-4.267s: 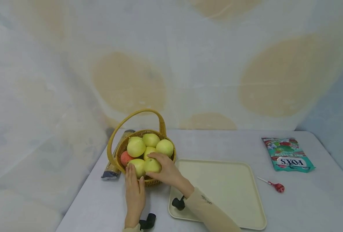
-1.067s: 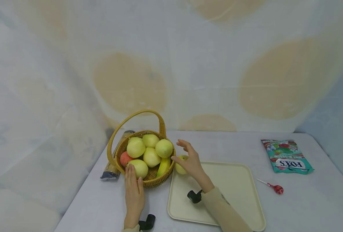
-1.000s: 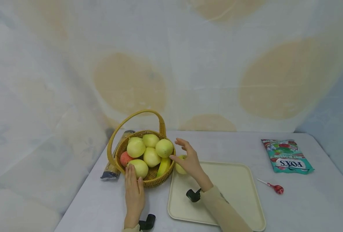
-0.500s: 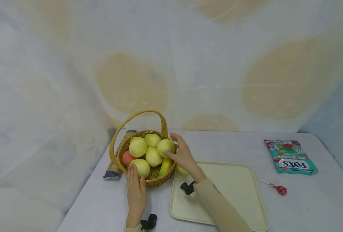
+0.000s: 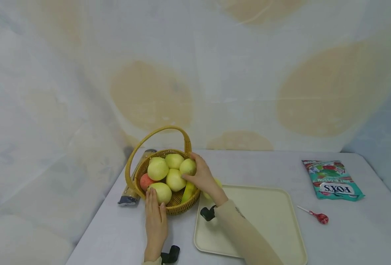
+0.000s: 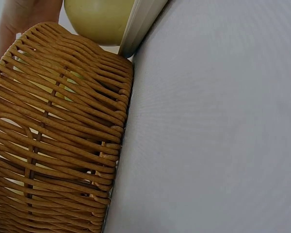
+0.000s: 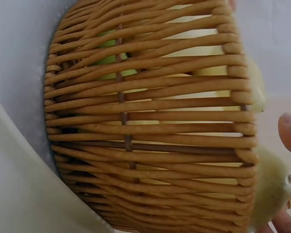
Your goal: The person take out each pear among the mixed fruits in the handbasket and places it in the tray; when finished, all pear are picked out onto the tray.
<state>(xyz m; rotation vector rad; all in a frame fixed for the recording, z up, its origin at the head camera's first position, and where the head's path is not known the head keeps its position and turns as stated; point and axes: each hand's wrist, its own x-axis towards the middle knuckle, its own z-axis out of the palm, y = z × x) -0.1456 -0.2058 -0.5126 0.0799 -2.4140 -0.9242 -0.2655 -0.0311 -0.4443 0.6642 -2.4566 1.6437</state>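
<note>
Centre-left of frame, my right hand (image 5: 202, 177) has curled round a green fruit (image 5: 187, 167), pick apparently begun; my left hand (image 5: 155, 219) lies straight-fingered against the basket (image 5: 179, 210).

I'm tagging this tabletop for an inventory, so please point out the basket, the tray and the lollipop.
basket (image 5: 181, 209): head view, front of its woven wall
tray (image 5: 269, 219): head view, bare surface beside the sleeve
lollipop (image 5: 322, 219): head view, red-wrapped candy end

Booth-like space, patterned sheets (image 5: 235, 73) around table (image 5: 255, 167).
</note>
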